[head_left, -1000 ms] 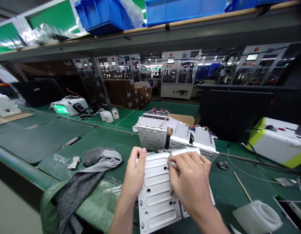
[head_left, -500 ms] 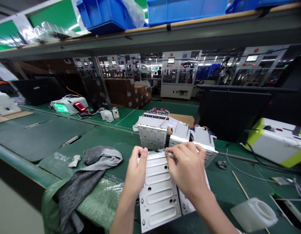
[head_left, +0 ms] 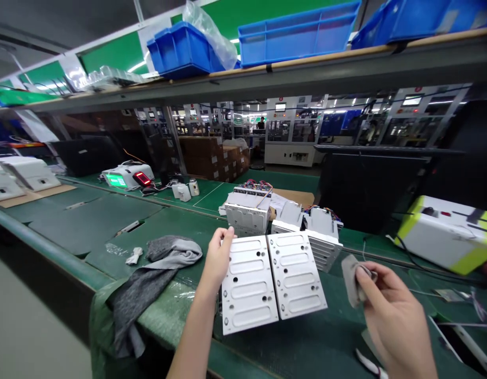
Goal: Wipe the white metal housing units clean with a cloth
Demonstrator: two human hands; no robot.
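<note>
Inspecting the station at my bench (head_left: 120, 231), I record my left hand (head_left: 217, 258) closed on the upper corner of the left panel (head_left: 249, 284), a ribbed, perforated white sheet-metal plate. The right panel (head_left: 296, 276) lies against it, edge to edge, both tilted just ahead of my hands. My right hand (head_left: 393, 310) is clear of both panels, off to the right, pinching a folded grey cloth (head_left: 353, 280) between thumb and fingers.

Beyond the panels, just past my left hand, stand white finned units with coloured wiring (head_left: 324, 242). Left of that hand lie a crumpled grey rag (head_left: 172, 253) and a small white wad (head_left: 133, 256).

In my judgement, a clean face of the folded cloth should meet the metal, with even pressure along the ribs and into the recesses. The left hand should brace the panels so they cannot slide apart, and the cloth should stay clear of the wiring.
</note>
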